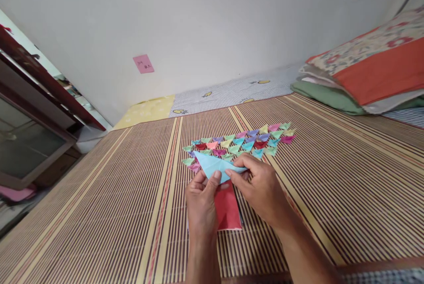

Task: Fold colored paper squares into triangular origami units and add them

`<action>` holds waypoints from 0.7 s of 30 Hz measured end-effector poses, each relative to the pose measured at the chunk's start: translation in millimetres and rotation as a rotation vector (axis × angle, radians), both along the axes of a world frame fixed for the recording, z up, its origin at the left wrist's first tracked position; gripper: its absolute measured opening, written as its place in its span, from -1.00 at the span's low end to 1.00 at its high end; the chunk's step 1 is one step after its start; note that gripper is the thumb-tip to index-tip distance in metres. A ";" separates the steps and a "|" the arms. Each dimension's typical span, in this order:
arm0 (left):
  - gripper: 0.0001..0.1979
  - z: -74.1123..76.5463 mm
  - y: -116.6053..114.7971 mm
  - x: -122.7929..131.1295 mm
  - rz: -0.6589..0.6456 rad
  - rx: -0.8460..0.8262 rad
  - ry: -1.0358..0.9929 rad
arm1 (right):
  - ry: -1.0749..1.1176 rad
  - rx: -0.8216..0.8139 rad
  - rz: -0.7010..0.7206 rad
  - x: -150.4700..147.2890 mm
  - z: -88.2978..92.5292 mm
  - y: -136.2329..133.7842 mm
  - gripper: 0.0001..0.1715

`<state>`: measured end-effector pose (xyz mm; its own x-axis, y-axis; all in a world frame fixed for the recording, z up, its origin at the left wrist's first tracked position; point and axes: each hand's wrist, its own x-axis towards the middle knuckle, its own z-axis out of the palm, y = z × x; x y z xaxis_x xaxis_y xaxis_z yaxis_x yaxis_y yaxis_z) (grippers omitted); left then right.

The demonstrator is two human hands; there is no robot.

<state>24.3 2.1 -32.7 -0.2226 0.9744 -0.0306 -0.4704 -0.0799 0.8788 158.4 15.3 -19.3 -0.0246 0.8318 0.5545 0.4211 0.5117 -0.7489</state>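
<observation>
Light-blue paper (214, 167) is creased, folded to a wide triangle, over the far end of the red paper (228, 211). Left hand (202, 193) pinches its near edge; right hand (260, 182) grips one corner.

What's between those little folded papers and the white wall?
In the head view, a strip of striped mat lies beyond the folded papers, then a checked cloth with yellow motifs before the wall.

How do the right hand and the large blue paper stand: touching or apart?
Touching. The head view shows the right hand pinching the large blue paper toward its right end, thumb lying on it.
</observation>
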 end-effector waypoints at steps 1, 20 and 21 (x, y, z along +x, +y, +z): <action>-0.68 -0.5 0.0 0.2 -0.002 -0.006 -0.009 | 0.001 -0.008 0.001 0.2 0.1 -0.1 -0.80; -0.69 4.7 0.4 12.2 0.156 -0.010 -0.227 | 0.386 -0.107 -0.098 8.1 -9.7 9.1 -0.95; -0.69 4.9 0.5 12.4 0.164 -0.014 -0.239 | 0.409 -0.119 -0.105 10.8 -10.6 10.7 -0.95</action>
